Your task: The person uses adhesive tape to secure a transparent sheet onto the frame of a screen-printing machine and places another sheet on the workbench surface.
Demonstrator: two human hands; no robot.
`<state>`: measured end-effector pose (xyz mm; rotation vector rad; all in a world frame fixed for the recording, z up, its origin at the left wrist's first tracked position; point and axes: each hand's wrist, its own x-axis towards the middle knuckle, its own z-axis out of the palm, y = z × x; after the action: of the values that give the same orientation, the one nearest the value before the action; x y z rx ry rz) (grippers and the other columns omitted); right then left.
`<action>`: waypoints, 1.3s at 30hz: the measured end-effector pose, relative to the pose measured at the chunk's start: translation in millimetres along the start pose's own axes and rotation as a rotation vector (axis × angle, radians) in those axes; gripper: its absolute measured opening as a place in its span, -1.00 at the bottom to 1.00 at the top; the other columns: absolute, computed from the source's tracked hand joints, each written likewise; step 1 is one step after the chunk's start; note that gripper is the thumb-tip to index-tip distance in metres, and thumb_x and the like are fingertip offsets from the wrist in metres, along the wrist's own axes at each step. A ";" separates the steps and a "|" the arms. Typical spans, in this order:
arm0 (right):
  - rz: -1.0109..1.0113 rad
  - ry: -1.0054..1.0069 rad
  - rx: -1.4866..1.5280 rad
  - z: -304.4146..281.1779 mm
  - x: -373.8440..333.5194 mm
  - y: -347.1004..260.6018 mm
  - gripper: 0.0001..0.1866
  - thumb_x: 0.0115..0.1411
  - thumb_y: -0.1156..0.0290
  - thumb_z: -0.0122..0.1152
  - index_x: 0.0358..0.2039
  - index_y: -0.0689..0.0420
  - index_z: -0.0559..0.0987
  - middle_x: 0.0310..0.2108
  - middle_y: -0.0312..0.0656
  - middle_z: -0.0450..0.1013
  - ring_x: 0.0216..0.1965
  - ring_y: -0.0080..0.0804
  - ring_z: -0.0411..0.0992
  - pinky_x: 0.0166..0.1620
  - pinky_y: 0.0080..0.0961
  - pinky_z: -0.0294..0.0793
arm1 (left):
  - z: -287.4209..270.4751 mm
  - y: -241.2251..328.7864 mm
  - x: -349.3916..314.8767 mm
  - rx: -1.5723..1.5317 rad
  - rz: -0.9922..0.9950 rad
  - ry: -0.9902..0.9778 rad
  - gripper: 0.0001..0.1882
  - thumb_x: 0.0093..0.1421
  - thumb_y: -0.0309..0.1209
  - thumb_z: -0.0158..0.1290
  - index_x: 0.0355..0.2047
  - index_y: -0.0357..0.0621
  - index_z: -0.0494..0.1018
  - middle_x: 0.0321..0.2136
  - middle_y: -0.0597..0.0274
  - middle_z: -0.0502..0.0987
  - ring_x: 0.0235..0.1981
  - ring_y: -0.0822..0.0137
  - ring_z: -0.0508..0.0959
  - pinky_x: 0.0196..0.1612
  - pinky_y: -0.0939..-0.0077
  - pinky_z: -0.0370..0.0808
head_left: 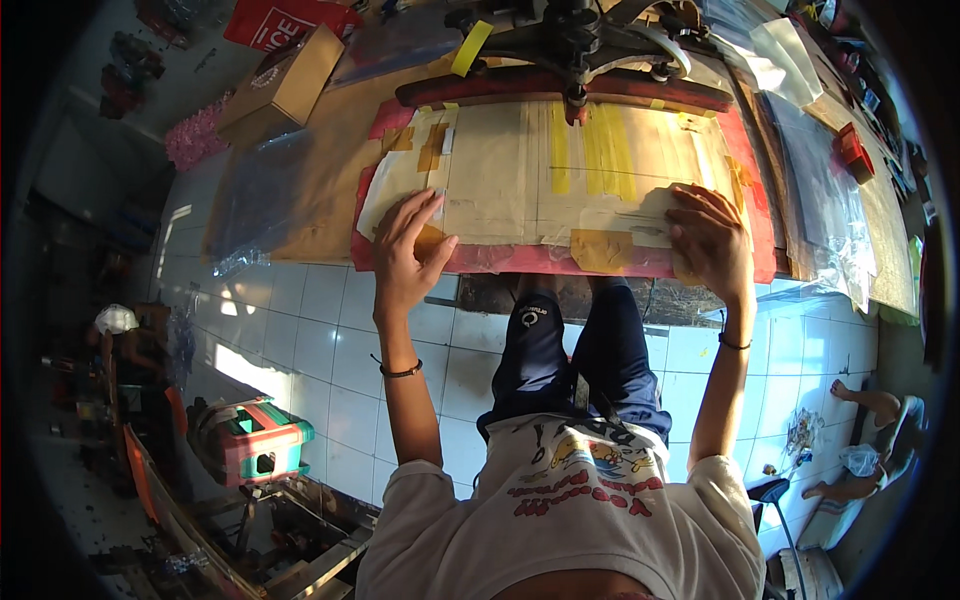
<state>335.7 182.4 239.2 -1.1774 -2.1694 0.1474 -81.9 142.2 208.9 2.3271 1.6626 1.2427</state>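
Note:
A flat tan panel, patched with yellow and brown tape and edged in red, lies before me at the table's near side. My left hand rests on its left part, fingers stretched out over a white strip and thumb apart. On the panel's right end lies my right hand, its fingers slightly bent and spread, with nothing visible in them. Along the far edge of the panel runs a long dark red bar, fixed to a black metal frame.
A brown cardboard box and clear plastic sheet are on the left. More plastic sheeting and a small red container lie right. A green and red plastic stool stands on the tiled floor. Another person is at lower right.

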 end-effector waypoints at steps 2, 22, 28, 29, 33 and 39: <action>-0.019 0.023 0.007 0.2 1.9 3.5 -0.79 0.05 0.50 0.30 -0.26 0.20 0.69 -0.01 -0.08 0.57 0.11 -0.08 0.46 0.20 -0.22 0.38 | 5.6 -0.5 -4.3 0.003 0.002 0.043 -0.52 0.08 -0.29 0.27 0.04 -0.08 0.54 0.06 0.13 0.51 0.13 0.08 0.46 0.18 0.17 0.36; -0.070 -0.050 0.017 -2.4 2.0 -1.7 -0.65 -0.22 0.45 0.49 -0.31 0.12 0.71 -0.06 -0.18 0.60 0.10 -0.10 0.45 0.20 -0.16 0.37 | 21.8 7.5 -37.5 0.084 -0.073 0.248 -0.72 0.03 -0.31 0.34 -0.20 0.06 0.69 -0.01 0.34 0.49 0.06 0.16 0.43 0.13 0.20 0.33; -0.086 -0.069 0.020 -2.1 -6.9 7.5 -0.60 -0.25 0.42 0.53 -0.28 0.07 0.72 -0.05 -0.27 0.59 0.05 -0.17 0.44 0.15 -0.23 0.42 | -0.1 22.5 -14.5 0.274 0.141 0.065 -0.83 0.10 -0.43 0.26 -0.27 -0.11 0.64 -0.25 0.31 0.57 -0.15 0.20 0.51 -0.03 0.25 0.42; -0.081 -0.082 0.023 -3.0 -6.6 5.4 -0.59 -0.26 0.41 0.54 -0.28 0.05 0.72 -0.05 -0.30 0.58 0.04 -0.19 0.44 0.15 -0.25 0.43 | -1.3 21.9 -11.7 0.274 0.143 0.063 -0.83 0.10 -0.43 0.26 -0.27 -0.11 0.64 -0.25 0.31 0.57 -0.15 0.20 0.51 -0.03 0.25 0.42; -0.060 -0.076 0.078 -1.4 -12.8 11.8 -0.56 -0.27 0.37 0.55 -0.26 0.06 0.72 -0.04 -0.28 0.57 0.03 -0.18 0.44 0.16 -0.25 0.42 | -0.3 15.1 -5.9 0.167 0.110 -0.012 -0.85 0.11 -0.47 0.25 -0.28 -0.16 0.61 -0.32 0.29 0.57 -0.24 0.19 0.53 -0.11 0.26 0.46; -0.150 -0.079 -0.065 -1.6 -27.1 -8.4 -0.48 -0.24 0.31 0.56 -0.15 0.01 0.68 0.03 -0.25 0.55 0.14 -0.13 0.41 0.22 -0.13 0.35 | -7.9 20.1 -22.5 0.065 0.080 -0.064 -0.70 0.07 -0.47 0.29 -0.14 -0.16 0.61 -0.21 0.27 0.55 -0.16 0.15 0.52 -0.09 0.25 0.47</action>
<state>341.1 155.9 230.4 -1.0553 -2.3379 0.0603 -73.5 112.2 210.1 2.4663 1.6288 1.1297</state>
